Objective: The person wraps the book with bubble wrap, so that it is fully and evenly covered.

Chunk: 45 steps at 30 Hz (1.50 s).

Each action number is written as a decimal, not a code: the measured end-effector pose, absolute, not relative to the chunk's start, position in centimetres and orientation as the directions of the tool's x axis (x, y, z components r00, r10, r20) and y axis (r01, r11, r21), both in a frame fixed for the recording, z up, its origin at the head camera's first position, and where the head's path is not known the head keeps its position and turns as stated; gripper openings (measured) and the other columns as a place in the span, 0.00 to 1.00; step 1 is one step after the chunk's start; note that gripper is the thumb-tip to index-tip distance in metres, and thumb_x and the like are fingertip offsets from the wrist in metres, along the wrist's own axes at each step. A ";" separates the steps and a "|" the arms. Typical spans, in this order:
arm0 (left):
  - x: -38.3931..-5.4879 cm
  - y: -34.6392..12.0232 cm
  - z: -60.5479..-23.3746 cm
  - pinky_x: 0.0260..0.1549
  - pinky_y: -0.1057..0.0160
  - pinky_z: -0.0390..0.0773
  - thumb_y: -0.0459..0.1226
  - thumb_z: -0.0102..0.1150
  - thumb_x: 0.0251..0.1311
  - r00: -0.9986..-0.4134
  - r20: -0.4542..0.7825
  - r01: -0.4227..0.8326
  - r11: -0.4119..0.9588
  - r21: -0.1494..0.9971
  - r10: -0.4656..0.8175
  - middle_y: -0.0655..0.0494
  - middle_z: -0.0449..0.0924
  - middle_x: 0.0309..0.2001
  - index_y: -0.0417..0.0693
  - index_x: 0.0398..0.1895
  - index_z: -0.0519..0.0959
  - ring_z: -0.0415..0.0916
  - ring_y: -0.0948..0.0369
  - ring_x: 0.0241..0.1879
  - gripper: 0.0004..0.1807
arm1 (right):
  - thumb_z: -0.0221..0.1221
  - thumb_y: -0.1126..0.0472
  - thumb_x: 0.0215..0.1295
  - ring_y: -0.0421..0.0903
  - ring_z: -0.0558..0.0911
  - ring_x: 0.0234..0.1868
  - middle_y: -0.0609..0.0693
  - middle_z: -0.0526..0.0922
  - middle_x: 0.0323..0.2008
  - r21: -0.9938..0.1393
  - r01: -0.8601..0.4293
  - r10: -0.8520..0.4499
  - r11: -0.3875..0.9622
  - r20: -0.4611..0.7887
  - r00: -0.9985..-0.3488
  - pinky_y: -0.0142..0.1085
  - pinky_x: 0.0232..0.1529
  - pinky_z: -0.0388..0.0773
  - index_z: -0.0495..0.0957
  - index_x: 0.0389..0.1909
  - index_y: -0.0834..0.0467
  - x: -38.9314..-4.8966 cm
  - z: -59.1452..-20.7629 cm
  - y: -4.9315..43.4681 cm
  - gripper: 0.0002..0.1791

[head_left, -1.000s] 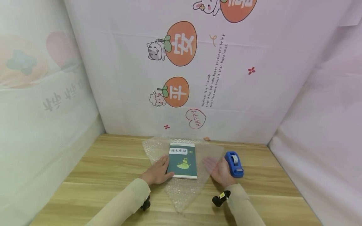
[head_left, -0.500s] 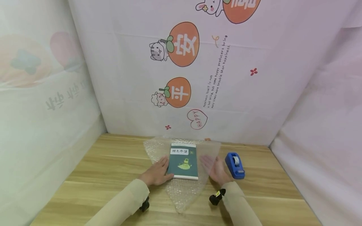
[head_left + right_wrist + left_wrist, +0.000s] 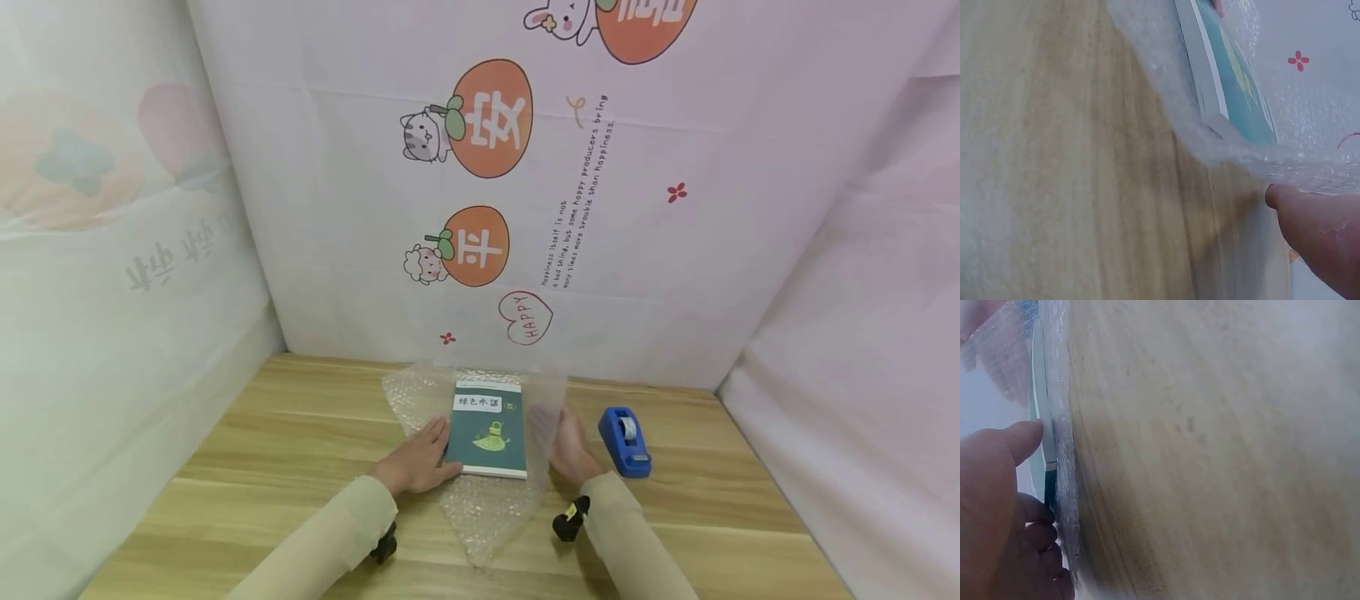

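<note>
A green book (image 3: 489, 440) with white bands lies face up on a sheet of clear bubble wrap (image 3: 480, 521), whose near corner points toward the person. My left hand (image 3: 414, 460) rests along the book's left side, thumb on its lower left corner; the left wrist view shows that thumb (image 3: 1024, 440) against the book's edge. On the other side, the wrap's right part stands raised, and my right hand (image 3: 573, 446) presses it from outside, its fingers seen blurred through the plastic. In the right wrist view, the thumb (image 3: 1319, 228) touches the lifted wrap (image 3: 1310, 165).
A blue tape dispenser (image 3: 625, 442) with a roll of tape stands on the wooden table (image 3: 285, 433), to the right of my right hand. White printed cloth (image 3: 360, 233) hangs behind the table and along both sides.
My right hand has moved left toward the book, away from the tape dispenser, and the wrap's right flap has tipped inward with it. My left hand has kept its place on the book.
</note>
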State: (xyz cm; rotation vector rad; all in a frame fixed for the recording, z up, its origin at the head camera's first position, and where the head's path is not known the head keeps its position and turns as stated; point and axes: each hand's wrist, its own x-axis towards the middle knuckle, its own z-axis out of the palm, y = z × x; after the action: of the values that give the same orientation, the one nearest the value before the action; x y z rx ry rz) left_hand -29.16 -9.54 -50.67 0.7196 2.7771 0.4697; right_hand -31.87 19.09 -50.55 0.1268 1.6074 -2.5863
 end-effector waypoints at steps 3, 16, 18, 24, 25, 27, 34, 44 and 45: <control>-29.3 -9.5 -50.7 0.85 0.46 0.52 0.56 0.48 0.80 -0.852 -0.134 0.433 0.825 0.364 0.507 0.36 0.45 0.86 0.30 0.83 0.52 0.43 0.44 0.86 0.45 | 0.31 0.52 0.88 0.47 0.71 0.70 0.46 0.79 0.58 -0.896 0.111 -0.014 -0.430 -0.116 -0.993 0.46 0.82 0.58 0.72 0.62 0.57 -32.0 -50.1 18.6 0.23; -28.9 -9.4 -50.7 0.85 0.44 0.51 0.56 0.48 0.79 -0.847 -0.130 0.424 0.803 0.418 0.515 0.34 0.43 0.86 0.29 0.83 0.50 0.42 0.42 0.86 0.47 | 0.23 0.48 0.87 0.68 0.41 0.86 0.74 0.39 0.83 -0.949 0.191 -0.066 -0.250 -0.180 -0.982 0.55 0.88 0.39 0.39 0.81 0.76 -31.8 -49.0 17.2 0.39; -28.9 -9.4 -50.6 0.85 0.45 0.51 0.55 0.48 0.79 -0.848 -0.133 0.421 0.804 0.420 0.514 0.35 0.43 0.86 0.29 0.83 0.50 0.42 0.42 0.86 0.46 | 0.23 0.49 0.87 0.68 0.40 0.86 0.75 0.38 0.83 -0.958 0.182 -0.073 -0.220 -0.170 -0.983 0.55 0.88 0.37 0.38 0.81 0.77 -31.7 -49.0 16.9 0.38; -29.0 -9.4 -50.6 0.85 0.44 0.51 0.54 0.49 0.80 -0.845 -0.142 0.424 0.806 0.413 0.516 0.35 0.43 0.86 0.29 0.83 0.50 0.42 0.42 0.86 0.46 | 0.28 0.55 0.86 0.67 0.46 0.86 0.72 0.46 0.83 -0.990 0.137 -0.101 -0.042 -0.132 -0.986 0.59 0.87 0.42 0.46 0.81 0.75 -31.5 -48.9 16.2 0.34; -29.0 -9.4 -50.6 0.85 0.44 0.51 0.55 0.48 0.80 -0.843 -0.142 0.427 0.807 0.409 0.518 0.35 0.43 0.86 0.29 0.83 0.50 0.42 0.42 0.86 0.46 | 0.29 0.55 0.86 0.66 0.51 0.84 0.71 0.50 0.82 -0.992 0.128 -0.098 0.008 -0.128 -0.987 0.60 0.86 0.45 0.49 0.80 0.74 -31.4 -49.0 16.1 0.34; -29.0 -9.4 -50.6 0.85 0.44 0.51 0.55 0.48 0.80 -0.844 -0.137 0.427 0.804 0.413 0.519 0.35 0.44 0.86 0.29 0.83 0.51 0.43 0.42 0.86 0.45 | 0.31 0.53 0.87 0.66 0.58 0.81 0.71 0.57 0.80 -0.987 0.106 -0.101 0.120 -0.118 -0.988 0.62 0.83 0.53 0.55 0.78 0.73 -31.3 -49.0 15.9 0.33; -28.8 -9.4 -50.2 0.84 0.46 0.54 0.56 0.50 0.79 -0.847 -0.129 0.427 0.806 0.410 0.515 0.35 0.46 0.85 0.29 0.82 0.53 0.44 0.43 0.86 0.46 | 0.35 0.58 0.87 0.71 0.46 0.84 0.74 0.47 0.82 -0.895 -0.029 -0.164 0.445 -0.050 -0.985 0.62 0.85 0.41 0.52 0.79 0.77 -31.3 -49.1 15.1 0.32; -29.2 -9.4 -50.3 0.84 0.46 0.54 0.57 0.49 0.79 -0.844 -0.141 0.433 0.813 0.390 0.517 0.36 0.45 0.86 0.30 0.82 0.52 0.44 0.44 0.86 0.47 | 0.38 0.56 0.87 0.67 0.56 0.83 0.71 0.55 0.81 -0.740 -0.116 -0.268 0.663 -0.091 -0.959 0.61 0.83 0.55 0.53 0.80 0.72 -30.8 -48.9 14.2 0.32; -29.2 -9.4 -50.3 0.84 0.46 0.54 0.57 0.49 0.79 -0.845 -0.143 0.431 0.813 0.390 0.516 0.36 0.45 0.86 0.30 0.82 0.52 0.44 0.44 0.86 0.47 | 0.38 0.56 0.87 0.67 0.49 0.85 0.71 0.47 0.84 -0.718 -0.134 -0.288 0.683 -0.096 -0.953 0.60 0.86 0.47 0.47 0.82 0.73 -30.8 -48.9 14.1 0.34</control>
State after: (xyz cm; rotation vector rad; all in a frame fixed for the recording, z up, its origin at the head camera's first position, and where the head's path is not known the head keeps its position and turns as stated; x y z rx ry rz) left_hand -29.17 -9.42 -50.31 0.7320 2.7567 0.5089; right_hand -30.76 14.13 -48.90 -0.3415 2.6935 -1.1255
